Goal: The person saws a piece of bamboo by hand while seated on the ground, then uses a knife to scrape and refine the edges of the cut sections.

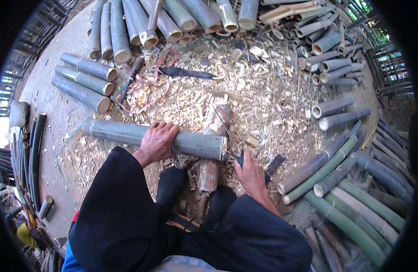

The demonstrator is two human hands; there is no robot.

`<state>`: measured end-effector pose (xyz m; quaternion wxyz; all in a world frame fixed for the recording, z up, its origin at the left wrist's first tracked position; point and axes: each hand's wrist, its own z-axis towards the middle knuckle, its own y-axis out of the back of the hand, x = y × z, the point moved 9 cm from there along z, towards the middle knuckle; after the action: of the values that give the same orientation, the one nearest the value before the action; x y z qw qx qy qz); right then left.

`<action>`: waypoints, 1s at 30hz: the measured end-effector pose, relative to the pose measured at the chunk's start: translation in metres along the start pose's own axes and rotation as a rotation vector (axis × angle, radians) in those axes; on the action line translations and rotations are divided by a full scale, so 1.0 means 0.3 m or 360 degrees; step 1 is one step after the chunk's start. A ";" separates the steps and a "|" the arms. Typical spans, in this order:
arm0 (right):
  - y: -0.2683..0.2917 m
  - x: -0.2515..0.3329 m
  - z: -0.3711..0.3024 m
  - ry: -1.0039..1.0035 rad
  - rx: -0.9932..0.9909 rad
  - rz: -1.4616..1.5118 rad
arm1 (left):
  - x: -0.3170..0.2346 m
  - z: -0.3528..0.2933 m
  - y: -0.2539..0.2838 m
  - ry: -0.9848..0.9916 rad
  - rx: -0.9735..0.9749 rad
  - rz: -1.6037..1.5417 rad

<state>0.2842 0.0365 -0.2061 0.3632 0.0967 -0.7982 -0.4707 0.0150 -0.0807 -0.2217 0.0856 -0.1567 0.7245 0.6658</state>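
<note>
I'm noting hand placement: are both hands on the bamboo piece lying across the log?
No; the left hand is on the bamboo piece, while the right hand grips a dark handle near its end.

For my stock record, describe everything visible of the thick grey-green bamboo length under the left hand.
The thick grey-green bamboo length looks smooth and round, with a pale cut right end and a joint ring near its left end. It lies crosswise over a mottled reddish-brown log, the left hand clasping its middle; contact with the thin dark blade is unclear.
</note>
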 end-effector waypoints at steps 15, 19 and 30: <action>0.070 0.086 -0.005 0.0089 -0.0038 0.0166 | 0.010 -0.037 0.010 0.0066 -0.0099 0.0030; 0.194 0.250 -0.062 0.0511 -0.0436 0.0405 | 0.022 -0.088 0.014 0.0063 -0.0225 0.0134; 0.191 0.278 -0.041 0.0430 -0.0320 0.0345 | 0.020 -0.098 0.000 0.0063 -0.0270 0.0143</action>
<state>0.2435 0.0176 -0.1146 0.5234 0.0357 -0.6970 -0.4889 0.0119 -0.1104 -0.2209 0.0278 -0.1438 0.6734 0.7246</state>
